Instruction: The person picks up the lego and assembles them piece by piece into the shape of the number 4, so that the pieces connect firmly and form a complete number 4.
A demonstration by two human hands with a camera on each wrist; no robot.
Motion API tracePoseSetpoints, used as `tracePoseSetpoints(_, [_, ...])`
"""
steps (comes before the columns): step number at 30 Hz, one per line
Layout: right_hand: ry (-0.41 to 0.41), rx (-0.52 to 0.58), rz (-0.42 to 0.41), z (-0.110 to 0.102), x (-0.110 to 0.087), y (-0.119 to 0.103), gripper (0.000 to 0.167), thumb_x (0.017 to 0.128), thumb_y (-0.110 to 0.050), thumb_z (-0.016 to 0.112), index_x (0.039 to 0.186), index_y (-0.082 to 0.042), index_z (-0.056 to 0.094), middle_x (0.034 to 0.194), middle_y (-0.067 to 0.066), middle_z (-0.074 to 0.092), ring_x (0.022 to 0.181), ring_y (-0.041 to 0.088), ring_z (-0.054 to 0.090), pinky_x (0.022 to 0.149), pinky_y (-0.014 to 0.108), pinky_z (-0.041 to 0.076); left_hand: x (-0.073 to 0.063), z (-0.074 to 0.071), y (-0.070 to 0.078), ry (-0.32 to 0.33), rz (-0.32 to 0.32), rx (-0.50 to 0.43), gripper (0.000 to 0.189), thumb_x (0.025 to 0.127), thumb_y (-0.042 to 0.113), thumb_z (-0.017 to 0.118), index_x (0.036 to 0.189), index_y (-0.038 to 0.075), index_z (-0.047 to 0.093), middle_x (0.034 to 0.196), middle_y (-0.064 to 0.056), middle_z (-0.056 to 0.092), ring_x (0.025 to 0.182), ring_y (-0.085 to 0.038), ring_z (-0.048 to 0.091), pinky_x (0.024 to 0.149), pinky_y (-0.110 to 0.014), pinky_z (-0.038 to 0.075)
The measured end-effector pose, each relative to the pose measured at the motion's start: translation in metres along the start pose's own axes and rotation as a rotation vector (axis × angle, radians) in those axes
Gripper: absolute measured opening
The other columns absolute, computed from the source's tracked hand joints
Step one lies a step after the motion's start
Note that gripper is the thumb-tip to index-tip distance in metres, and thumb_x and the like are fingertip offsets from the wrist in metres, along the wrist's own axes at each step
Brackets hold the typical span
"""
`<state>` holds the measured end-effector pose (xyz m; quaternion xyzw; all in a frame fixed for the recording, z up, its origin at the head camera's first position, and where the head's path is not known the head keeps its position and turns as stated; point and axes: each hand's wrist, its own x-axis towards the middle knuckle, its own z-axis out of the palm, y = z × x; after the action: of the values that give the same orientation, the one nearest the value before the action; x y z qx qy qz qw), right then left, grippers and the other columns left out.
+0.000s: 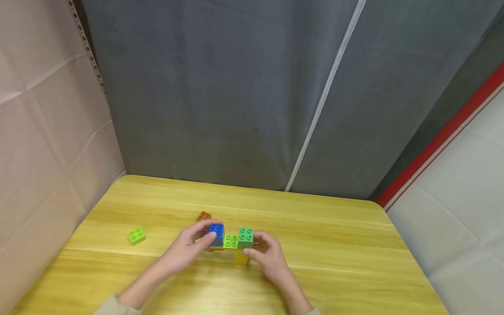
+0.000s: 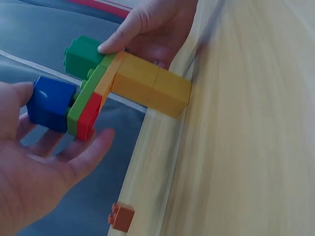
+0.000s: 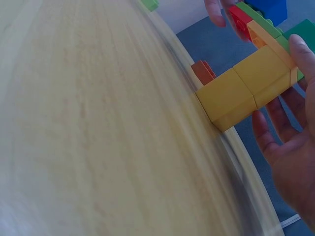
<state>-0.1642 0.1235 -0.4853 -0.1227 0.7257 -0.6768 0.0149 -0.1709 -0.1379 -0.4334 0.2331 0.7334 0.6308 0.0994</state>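
My left hand (image 1: 183, 251) pinches a blue brick (image 2: 51, 103) between thumb and fingers, at the left end of a long light green brick (image 1: 230, 241). On the other end sits a green brick (image 1: 246, 237), which my right hand (image 1: 272, 261) holds with its thumb at the lower edge and fingers behind. Below the light green layer are a red brick (image 2: 89, 117) and a flat orange brick (image 2: 107, 82). Two stacked yellow bricks (image 3: 246, 88) form a leg under the green end, its foot at the tabletop. The red end overhangs beside this leg.
A loose lime green brick (image 1: 137, 236) lies on the wooden table (image 1: 334, 245) to the left. Just behind my left hand is a loose brown-orange brick (image 1: 204, 215). A grey curtain (image 1: 204, 96) hangs beyond the table's far edge, with pale panels at both sides.
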Motion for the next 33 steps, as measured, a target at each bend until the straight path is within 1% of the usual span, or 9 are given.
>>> tracePoseSetpoints(3, [-0.002,0.010,-0.008,0.0012,-0.0005,-0.0005,0.033,0.088,-0.002,0.077,0.119,0.003,0.066,0.114,0.017,0.069,0.103,0.030,0.066,0.091,0.031,0.055,0.0001,0.0024,-0.0003,0.022,-0.006,0.002,0.038,0.108,0.020,0.055,0.141,0.001,0.053,0.125,-0.023,0.059,0.115,-0.040,0.061,0.085,-0.041,0.060])
tracePoseSetpoints(6, [-0.001,0.010,-0.012,0.0020,-0.0009,-0.0001,0.033,0.088,-0.001,0.077,0.119,0.003,0.066,0.114,0.017,0.069,0.103,0.030,0.066,0.090,0.031,0.056,-0.0004,0.0037,-0.0008,0.027,-0.006,0.004,0.038,0.108,0.021,0.056,0.141,0.003,0.055,0.127,-0.021,0.060,0.119,-0.039,0.060,0.089,-0.034,0.058])
tracePoseSetpoints(9, [-0.003,0.004,-0.014,0.0026,-0.0006,0.0006,0.033,0.088,-0.001,0.077,0.119,0.003,0.066,0.114,0.017,0.069,0.103,0.031,0.066,0.090,0.031,0.056,-0.0014,0.0039,-0.0014,0.037,0.000,-0.001,0.037,0.107,0.020,0.058,0.140,0.004,0.056,0.128,-0.020,0.061,0.122,-0.038,0.058,0.092,-0.030,0.056])
tracePoseSetpoints(12, [-0.006,0.003,-0.015,0.0036,-0.0003,0.0006,0.033,0.088,-0.002,0.078,0.119,0.003,0.066,0.115,0.017,0.069,0.104,0.030,0.066,0.090,0.031,0.056,-0.0028,0.0031,-0.0015,0.053,0.013,-0.014,0.037,0.106,0.018,0.060,0.140,0.003,0.057,0.128,-0.019,0.061,0.122,-0.034,0.059,0.093,-0.030,0.055])
tracePoseSetpoints(17, [-0.003,0.005,-0.013,0.0047,-0.0001,0.0008,0.034,0.088,-0.002,0.078,0.119,0.003,0.066,0.115,0.017,0.069,0.104,0.031,0.066,0.091,0.031,0.056,-0.0041,0.0024,-0.0018,0.069,0.029,-0.027,0.036,0.104,0.016,0.062,0.138,0.004,0.059,0.128,-0.020,0.061,0.118,-0.022,0.062,0.093,-0.031,0.056])
tracePoseSetpoints(19, [-0.002,0.002,-0.013,0.0048,0.0000,0.0012,0.034,0.087,-0.001,0.078,0.119,0.003,0.066,0.115,0.018,0.069,0.105,0.032,0.066,0.091,0.032,0.056,-0.0041,0.0026,-0.0018,0.078,0.029,-0.034,0.035,0.104,0.015,0.063,0.136,0.003,0.060,0.127,-0.020,0.062,0.116,-0.020,0.063,0.092,-0.030,0.056])
tracePoseSetpoints(26, [0.000,-0.002,-0.015,0.0046,-0.0009,0.0015,0.035,0.087,-0.001,0.078,0.119,0.003,0.066,0.115,0.019,0.069,0.104,0.032,0.066,0.089,0.031,0.057,-0.0037,0.0031,0.0000,0.103,0.024,-0.055,0.036,0.101,0.012,0.067,0.133,-0.004,0.061,0.124,-0.022,0.063,0.111,-0.019,0.066,0.087,-0.031,0.058])
tracePoseSetpoints(30, [0.002,-0.001,-0.011,0.0051,-0.0014,0.0012,0.035,0.088,-0.002,0.078,0.120,0.003,0.066,0.115,0.018,0.069,0.104,0.032,0.066,0.088,0.031,0.057,-0.0043,0.0034,0.0006,0.121,0.026,-0.067,0.034,0.100,0.010,0.068,0.130,-0.004,0.062,0.123,-0.023,0.064,0.108,-0.018,0.067,0.085,-0.032,0.059])
tracePoseSetpoints(33, [0.004,0.000,-0.018,0.0056,-0.0017,0.0009,0.035,0.088,-0.002,0.078,0.120,0.003,0.066,0.115,0.018,0.069,0.104,0.032,0.066,0.088,0.031,0.057,-0.0051,0.0041,-0.0003,0.139,0.043,-0.078,0.032,0.099,0.007,0.069,0.128,-0.005,0.064,0.121,-0.024,0.065,0.107,-0.018,0.068,0.084,-0.033,0.060])
